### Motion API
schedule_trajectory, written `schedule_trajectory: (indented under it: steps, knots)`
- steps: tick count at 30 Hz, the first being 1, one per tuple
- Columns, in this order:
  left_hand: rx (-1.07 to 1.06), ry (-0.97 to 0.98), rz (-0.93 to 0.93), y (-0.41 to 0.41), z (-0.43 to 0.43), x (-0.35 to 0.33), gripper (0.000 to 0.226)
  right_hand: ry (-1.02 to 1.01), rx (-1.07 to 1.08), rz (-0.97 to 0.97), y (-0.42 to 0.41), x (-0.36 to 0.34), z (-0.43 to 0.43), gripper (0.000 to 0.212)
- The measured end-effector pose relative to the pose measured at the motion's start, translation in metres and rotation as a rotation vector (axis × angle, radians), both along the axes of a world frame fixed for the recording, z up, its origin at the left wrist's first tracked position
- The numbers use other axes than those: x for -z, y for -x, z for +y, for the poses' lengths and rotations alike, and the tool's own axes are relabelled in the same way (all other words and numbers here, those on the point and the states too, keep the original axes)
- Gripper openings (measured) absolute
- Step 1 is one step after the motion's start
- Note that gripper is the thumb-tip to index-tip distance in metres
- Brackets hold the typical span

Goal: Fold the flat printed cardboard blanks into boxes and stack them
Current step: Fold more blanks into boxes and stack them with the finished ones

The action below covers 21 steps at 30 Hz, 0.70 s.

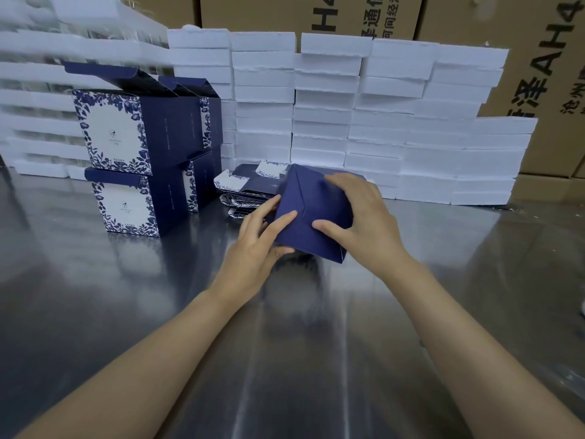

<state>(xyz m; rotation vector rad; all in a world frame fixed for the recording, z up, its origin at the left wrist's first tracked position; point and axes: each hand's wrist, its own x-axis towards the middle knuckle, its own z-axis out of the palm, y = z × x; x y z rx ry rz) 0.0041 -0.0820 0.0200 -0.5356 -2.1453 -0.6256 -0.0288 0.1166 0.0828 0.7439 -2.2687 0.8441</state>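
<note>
- A person holds a dark blue cardboard box (311,213), half folded, just above the shiny metal table (316,359). It sits in the middle, right in front of the person.
- The box is tipped so its bottom faces the camera. I think that is so the person can see the bottom flaps and push them shut.
- The left hand (258,245) holds the box from the left side. Its fingers are curled around the lower left edge, with one finger lying on the blue flap. It looks like it keeps the box from sliding.
- The right hand (361,217) is spread over the top and right of the box. Its thumb and fingers press on the flaps, likely to tuck them in place.
- Just behind the box lies a low pile of flat blue and white printed cardboard blanks (247,188). They are close by, so the next one is easy to grab.
- On the left stand finished blue boxes with white flower fronts (133,153), stacked two high. Their top lids are open. The new box will likely go there when its bottom is done.
- Behind everything is a wall of white foam blocks (380,122), and behind that big brown cardboard cartons (474,17).
- The job is well begun, but many blanks are left to fold.
</note>
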Motion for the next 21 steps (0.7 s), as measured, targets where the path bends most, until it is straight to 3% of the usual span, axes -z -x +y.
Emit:
schedule_trajectory:
  steps: [9,17,19,21]
  knots:
    - [-0.011,-0.029,0.094,-0.006,0.005,-0.004,0.061,-0.16,0.192,0.102,-0.01,-0.009,-0.009,0.064]
    - [-0.022,-0.045,0.13,-0.001,0.005,-0.001,0.05,-0.292,0.32,0.13,-0.01,-0.007,-0.011,0.067]
    - [-0.026,-0.045,0.128,0.001,0.003,0.0,0.051,-0.249,0.253,0.128,-0.007,-0.007,-0.006,0.063]
    - [0.002,-0.09,0.089,0.004,0.001,0.002,0.056,-0.024,0.158,0.089,-0.005,-0.009,-0.003,0.054]
